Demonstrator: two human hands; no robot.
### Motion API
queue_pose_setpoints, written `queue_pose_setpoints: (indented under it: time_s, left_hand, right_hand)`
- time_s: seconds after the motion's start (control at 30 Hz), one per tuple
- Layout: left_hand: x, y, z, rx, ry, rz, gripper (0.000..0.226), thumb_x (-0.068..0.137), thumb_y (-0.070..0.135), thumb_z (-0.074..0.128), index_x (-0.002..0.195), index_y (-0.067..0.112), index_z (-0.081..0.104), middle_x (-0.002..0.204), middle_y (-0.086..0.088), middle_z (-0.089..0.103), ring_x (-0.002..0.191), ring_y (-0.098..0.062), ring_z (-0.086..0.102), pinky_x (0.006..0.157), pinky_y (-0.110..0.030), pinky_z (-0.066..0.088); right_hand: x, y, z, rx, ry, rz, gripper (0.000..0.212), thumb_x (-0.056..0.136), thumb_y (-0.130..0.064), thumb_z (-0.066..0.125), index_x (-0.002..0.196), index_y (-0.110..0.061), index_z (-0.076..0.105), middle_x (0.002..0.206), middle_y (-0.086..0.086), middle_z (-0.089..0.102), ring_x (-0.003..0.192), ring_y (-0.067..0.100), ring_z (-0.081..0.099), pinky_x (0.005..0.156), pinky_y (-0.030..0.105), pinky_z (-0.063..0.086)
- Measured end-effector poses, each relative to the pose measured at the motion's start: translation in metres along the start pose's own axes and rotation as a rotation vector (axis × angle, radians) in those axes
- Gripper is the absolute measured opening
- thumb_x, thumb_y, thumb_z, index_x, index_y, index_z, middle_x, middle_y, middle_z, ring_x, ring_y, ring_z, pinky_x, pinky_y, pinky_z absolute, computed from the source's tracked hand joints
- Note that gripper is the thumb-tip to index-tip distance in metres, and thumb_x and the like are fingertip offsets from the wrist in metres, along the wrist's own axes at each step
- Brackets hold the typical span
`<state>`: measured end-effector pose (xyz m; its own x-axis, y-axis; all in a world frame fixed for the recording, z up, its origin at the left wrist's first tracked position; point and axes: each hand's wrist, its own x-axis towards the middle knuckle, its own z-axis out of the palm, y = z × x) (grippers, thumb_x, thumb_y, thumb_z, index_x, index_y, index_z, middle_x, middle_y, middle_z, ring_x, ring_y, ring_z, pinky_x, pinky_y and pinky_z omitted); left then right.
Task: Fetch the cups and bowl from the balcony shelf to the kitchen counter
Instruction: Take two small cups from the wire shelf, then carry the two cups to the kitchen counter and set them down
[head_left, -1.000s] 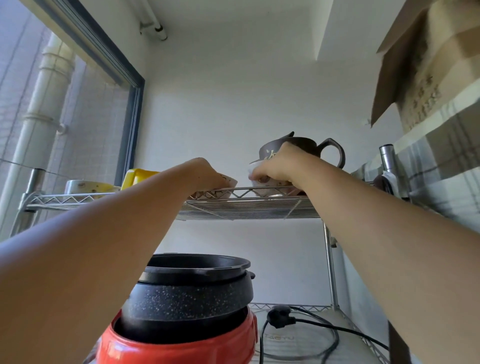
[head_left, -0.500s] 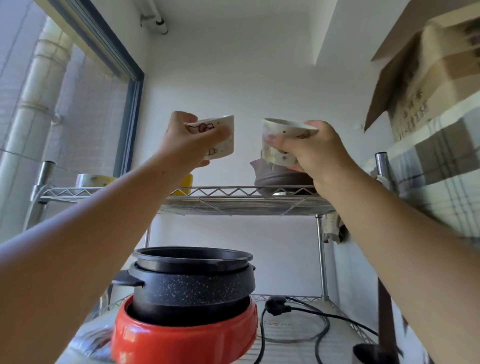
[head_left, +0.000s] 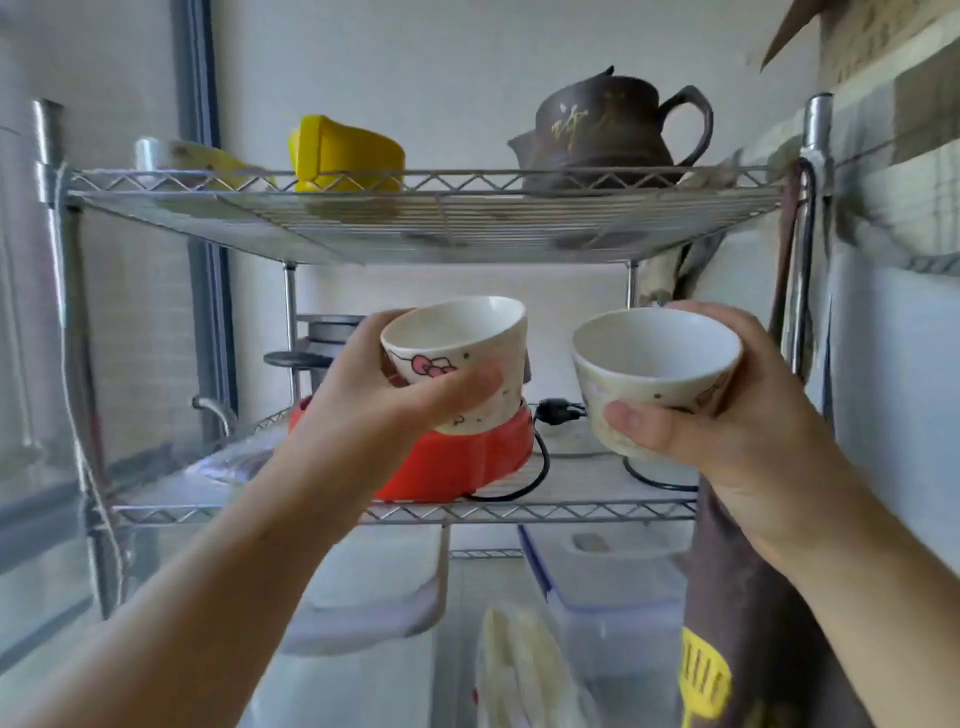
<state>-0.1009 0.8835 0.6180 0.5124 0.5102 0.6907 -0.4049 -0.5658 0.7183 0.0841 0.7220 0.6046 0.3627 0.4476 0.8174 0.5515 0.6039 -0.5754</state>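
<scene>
My left hand (head_left: 384, 410) grips a white cup with a pink bow print (head_left: 457, 343), held upright in front of the wire rack. A second white cup (head_left: 654, 358), wider and speckled, sits in my right hand (head_left: 722, 431) beside it, a small gap between the two. Both cups look empty and hang below the top wire shelf (head_left: 415, 218). On that shelf's left end rests a pale bowl with yellow inside (head_left: 192, 161), partly hidden by the shelf rail.
The top shelf also carries a yellow container (head_left: 348, 153) and a dark brown teapot (head_left: 608, 130). A red cooker base (head_left: 462, 457) with a black cable stands on the middle shelf. Plastic bins (head_left: 613, 587) sit lower down. A dark apron (head_left: 753, 623) hangs at the right post.
Both hands lifted the cups off the top shelf and brought them down and toward me; they are now below the shelf. The view has tilted downward.
</scene>
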Motion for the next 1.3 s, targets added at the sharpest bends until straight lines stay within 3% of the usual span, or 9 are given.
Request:
queue_pose_setpoints:
  time_s: [0.17,0.37,0.53,0.63,0.73,0.83,0.97,1.13,1.3]
  left_hand:
    - [-0.067,-0.063,0.017,-0.028,-0.043,-0.13,0.079,0.048,0.041,0.088,0.119,0.023,0.058,0.105,0.001,0.074,0.098,-0.013,0.071,0.075,-0.025,0.056]
    - [-0.141,-0.122,0.051,-0.092,-0.144,-0.327,0.081,0.051,0.036,0.089,0.123,0.02,0.055,0.109,0.0,0.072,0.101,-0.011,0.069,0.075,-0.02,0.055]
    - [-0.198,-0.161,0.086,-0.098,-0.298,-0.519,0.081,0.053,0.037,0.087,0.125,0.02,0.053,0.11,-0.001,0.072,0.103,-0.016,0.069,0.077,-0.051,0.059]
    - [-0.227,-0.175,0.11,-0.124,-0.42,-0.575,0.078,0.054,0.035,0.087,0.124,0.024,0.054,0.107,0.005,0.072,0.095,-0.008,0.069,0.067,-0.025,0.057]
    - [-0.252,-0.181,0.138,-0.16,-0.541,-0.602,0.073,0.055,0.033,0.088,0.122,0.031,0.056,0.113,0.008,0.071,0.101,-0.006,0.068,0.076,-0.014,0.053]
    - [-0.272,-0.181,0.171,-0.176,-0.664,-0.61,0.078,0.055,0.034,0.089,0.125,0.03,0.053,0.117,0.006,0.069,0.107,-0.009,0.066,0.079,-0.012,0.051]
    - [-0.299,-0.174,0.227,-0.221,-0.811,-0.613,0.082,0.054,0.033,0.089,0.127,0.027,0.051,0.117,0.006,0.066,0.108,-0.008,0.065,0.08,-0.012,0.051]
    - [-0.335,-0.158,0.307,-0.236,-0.982,-0.598,0.081,0.05,0.038,0.089,0.122,0.034,0.05,0.114,0.019,0.064,0.107,-0.004,0.063,0.08,-0.013,0.051]
    - [-0.371,-0.14,0.398,-0.25,-1.131,-0.614,0.08,0.048,0.04,0.089,0.117,0.046,0.05,0.114,0.015,0.065,0.104,-0.003,0.064,0.075,-0.011,0.051]
  right_hand:
    - [-0.09,0.036,-0.007,-0.089,0.061,0.15,0.078,0.042,-0.039,0.092,0.111,-0.036,0.057,0.106,-0.015,0.069,0.099,0.002,0.064,0.08,0.019,0.054]
    - [-0.184,0.061,-0.025,-0.177,0.14,0.386,0.074,0.043,-0.032,0.086,0.111,-0.034,0.056,0.11,-0.011,0.068,0.102,0.005,0.063,0.094,0.031,0.052]
    - [-0.256,0.061,-0.046,-0.271,0.202,0.537,0.077,0.049,-0.018,0.089,0.117,-0.03,0.054,0.114,-0.006,0.068,0.107,0.011,0.064,0.093,0.03,0.052]
    - [-0.296,0.051,-0.061,-0.269,0.256,0.64,0.08,0.046,-0.024,0.09,0.116,-0.037,0.054,0.112,-0.017,0.067,0.106,0.003,0.064,0.084,0.021,0.055]
    - [-0.337,0.036,-0.079,-0.26,0.346,0.709,0.084,0.046,-0.015,0.092,0.118,-0.034,0.053,0.111,-0.019,0.066,0.105,0.001,0.063,0.075,0.021,0.058]
    - [-0.377,0.017,-0.102,-0.262,0.48,0.762,0.091,0.041,-0.014,0.095,0.12,-0.032,0.052,0.115,-0.014,0.065,0.111,0.007,0.062,0.087,0.023,0.054]
    - [-0.423,-0.02,-0.139,-0.368,0.613,0.833,0.084,0.046,-0.024,0.088,0.12,-0.039,0.051,0.113,-0.024,0.065,0.109,-0.002,0.061,0.078,0.012,0.053]
    - [-0.472,-0.065,-0.19,-0.626,0.74,0.944,0.082,0.043,-0.045,0.083,0.115,-0.055,0.046,0.108,-0.04,0.055,0.108,-0.016,0.052,0.071,0.001,0.048]
    - [-0.526,-0.105,-0.245,-0.735,0.897,0.994,0.078,0.044,-0.048,0.081,0.11,-0.066,0.043,0.106,-0.046,0.052,0.106,-0.021,0.049,0.063,-0.004,0.043]
